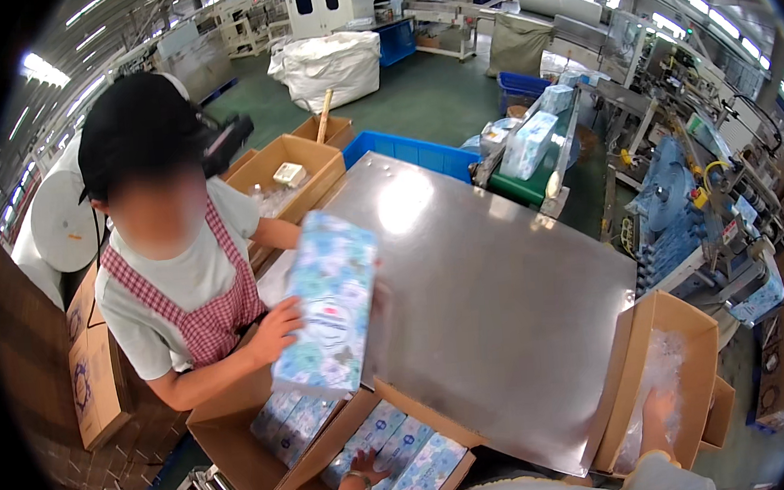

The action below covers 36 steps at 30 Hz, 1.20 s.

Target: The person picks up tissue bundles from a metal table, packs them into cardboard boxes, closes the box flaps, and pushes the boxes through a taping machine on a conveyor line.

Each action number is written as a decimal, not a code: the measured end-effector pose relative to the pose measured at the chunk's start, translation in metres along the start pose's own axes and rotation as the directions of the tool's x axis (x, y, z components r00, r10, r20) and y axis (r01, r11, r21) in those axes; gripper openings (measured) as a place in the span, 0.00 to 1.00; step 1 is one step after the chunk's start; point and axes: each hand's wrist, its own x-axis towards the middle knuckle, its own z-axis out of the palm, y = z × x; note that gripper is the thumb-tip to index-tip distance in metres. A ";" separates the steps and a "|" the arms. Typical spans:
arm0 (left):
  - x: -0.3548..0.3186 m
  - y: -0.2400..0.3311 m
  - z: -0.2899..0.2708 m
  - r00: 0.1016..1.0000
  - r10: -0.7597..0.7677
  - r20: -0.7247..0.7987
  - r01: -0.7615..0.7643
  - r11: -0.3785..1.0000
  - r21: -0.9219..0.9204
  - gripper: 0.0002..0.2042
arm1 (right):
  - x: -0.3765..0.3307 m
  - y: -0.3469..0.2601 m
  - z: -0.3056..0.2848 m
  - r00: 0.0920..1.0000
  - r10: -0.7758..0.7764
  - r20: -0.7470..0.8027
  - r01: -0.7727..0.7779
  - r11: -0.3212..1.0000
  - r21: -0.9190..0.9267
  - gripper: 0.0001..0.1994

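My left hand (365,469) lies with fingers spread on the blue floral tissue packs (409,456) standing in a row inside an open carton (421,410). To the right, my right hand (660,405) reaches into a tall carton (695,350) holding crumpled clear plastic (663,357). The fingers of that hand are too small and unclear to show whether they grip the plastic. Across from me, a co-worker in a checked apron holds a large floral tissue bundle (325,305) above a second open carton (231,423) partly filled with similar packs (293,426).
A shiny metal table (498,301) spans the middle. Beyond it are a blue bin (413,156) and a green conveyor (521,184) carrying a wrapped bundle (531,142). Machinery (681,176) stands at right. Another carton (312,164) sits beside the co-worker.
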 end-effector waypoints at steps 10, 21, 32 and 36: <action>-0.035 -0.012 0.012 0.987 0.060 -0.149 -0.099 0.958 -0.270 0.36 | -0.092 0.008 -0.016 0.937 0.037 0.347 -0.089 0.987 0.135 0.15; -0.106 -0.016 0.036 0.773 0.169 -0.612 -0.383 0.893 -0.237 0.24 | -0.050 0.018 -0.040 0.966 0.249 0.068 -0.232 0.721 0.653 0.08; -0.277 0.188 -0.036 0.497 0.433 -0.752 -0.866 0.188 -0.464 0.24 | -0.312 -0.274 -0.268 0.450 -0.814 0.367 -0.613 0.018 0.790 0.04; -0.268 0.180 -0.026 0.582 0.249 -0.774 -0.812 0.243 -0.531 0.18 | -0.409 -0.295 -0.266 0.249 -0.866 0.433 -0.728 0.127 0.674 0.06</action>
